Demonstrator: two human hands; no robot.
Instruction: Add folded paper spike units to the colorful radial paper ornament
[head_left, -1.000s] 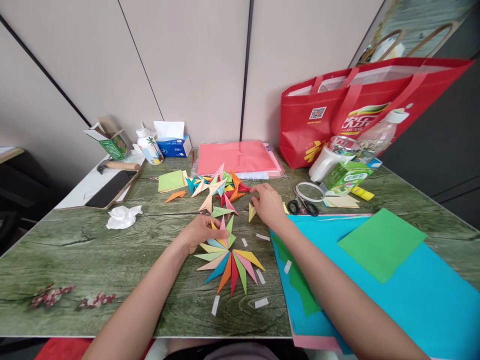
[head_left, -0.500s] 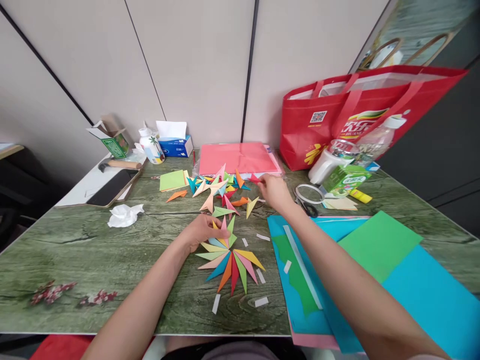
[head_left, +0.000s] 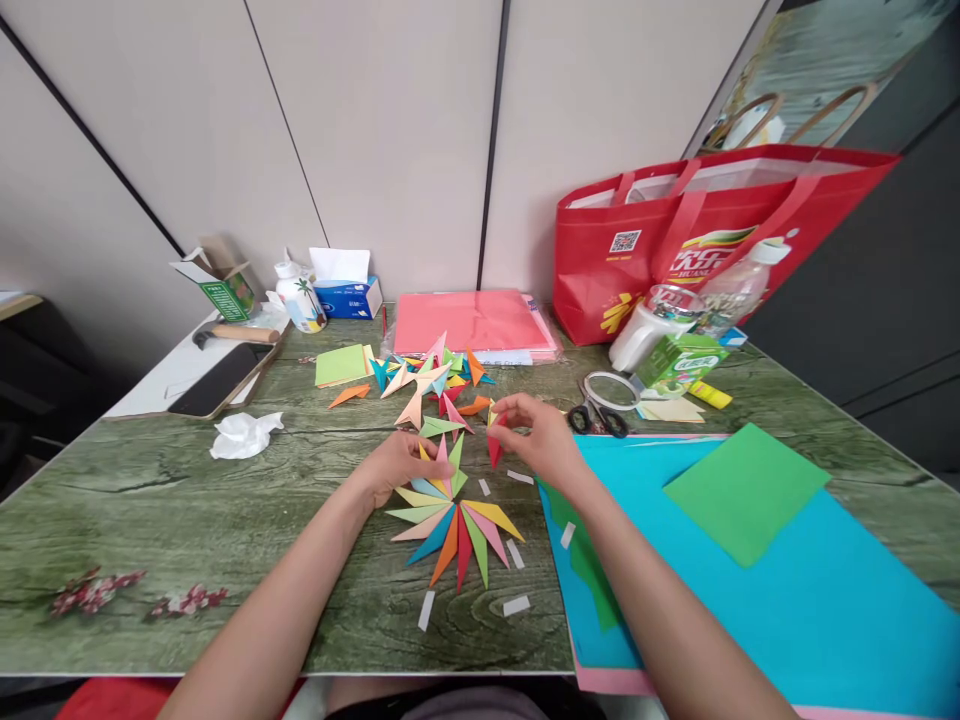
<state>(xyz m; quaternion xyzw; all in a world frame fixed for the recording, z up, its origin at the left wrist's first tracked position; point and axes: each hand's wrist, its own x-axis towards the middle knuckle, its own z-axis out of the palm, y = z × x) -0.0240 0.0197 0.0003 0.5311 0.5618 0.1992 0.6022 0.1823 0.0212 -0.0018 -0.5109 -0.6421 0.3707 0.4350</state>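
A fan of folded paper points [head_left: 457, 525] in many colours lies on the green table [head_left: 187, 520]. My left hand [head_left: 401, 465] rests on its upper left part, fingers curled and pressing the pieces together. My right hand [head_left: 536, 440] is just to the right of the fan and pinches a red folded paper point [head_left: 495, 447] that hangs tip down. Farther back lies a loose heap of folded paper points [head_left: 435, 380].
Large blue sheet [head_left: 787, 600] with a green sheet [head_left: 746, 490] covers the right side. Scissors [head_left: 600, 418], tape ring [head_left: 611, 388], green box [head_left: 679, 362], bottle [head_left: 731, 285] and red bag [head_left: 697, 235] stand behind. Pink paper stack [head_left: 472, 322], tissue [head_left: 241, 435], phone [head_left: 217, 378], white strips [head_left: 514, 605].
My right hand reached back to the loose heap, took a red point, and has come forward with it to beside the fan. My left hand stayed on the fan.
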